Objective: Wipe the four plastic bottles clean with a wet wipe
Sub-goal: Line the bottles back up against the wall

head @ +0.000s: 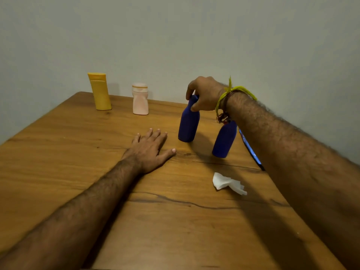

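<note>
Here the right hand (204,94) grasps the neck of a blue plastic bottle (188,123) standing on the wooden table (78,152). The left hand (150,149) lies flat on the tabletop, fingers spread and holding nothing. A second blue bottle (224,141) stands just beside the first, partly behind the right wrist. A crumpled white wet wipe (228,183) lies nearer. By the wall stand a yellow bottle (100,92) and a pale pink bottle (140,100).

One head-worn camera looks forward and down, close over the table (58,152).
</note>
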